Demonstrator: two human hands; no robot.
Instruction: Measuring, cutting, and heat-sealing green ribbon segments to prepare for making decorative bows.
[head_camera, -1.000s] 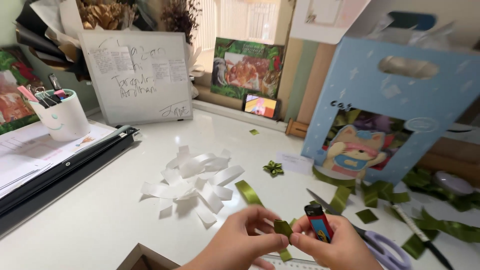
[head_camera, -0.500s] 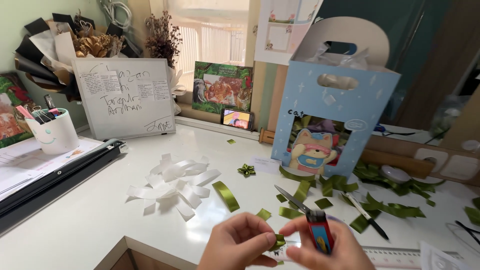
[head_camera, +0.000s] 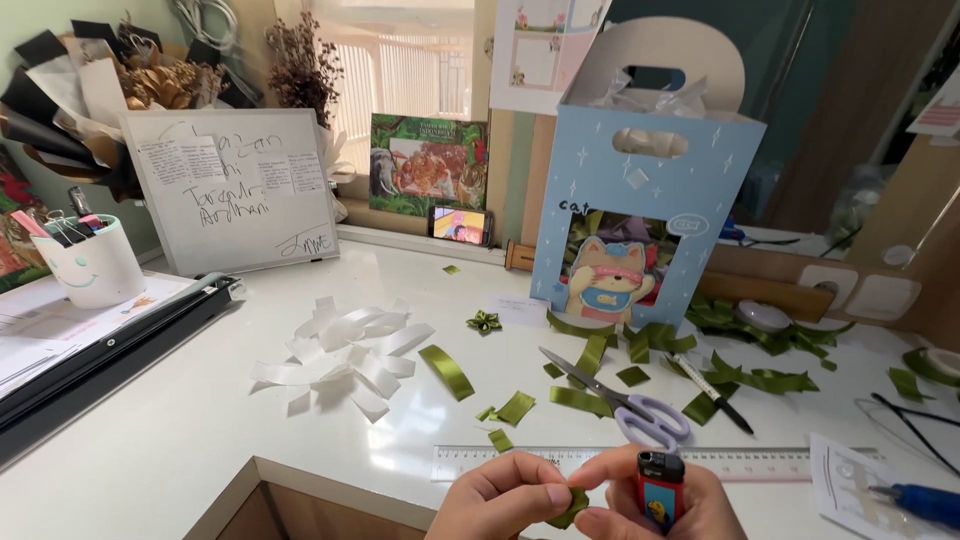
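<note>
White desk (head_camera: 150, 440) now fills the view – left hand (head_camera: 505, 497) pinching the green ribbon piece (head_camera: 570, 508), right hand (head_camera: 655, 500) gripping the lighter (head_camera: 660, 490) (as before).

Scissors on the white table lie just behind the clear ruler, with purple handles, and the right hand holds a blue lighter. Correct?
Not quite. The head view shows the lighter in the right hand is red, not blue. The scissors, purple-handled, do lie behind the ruler.
</note>
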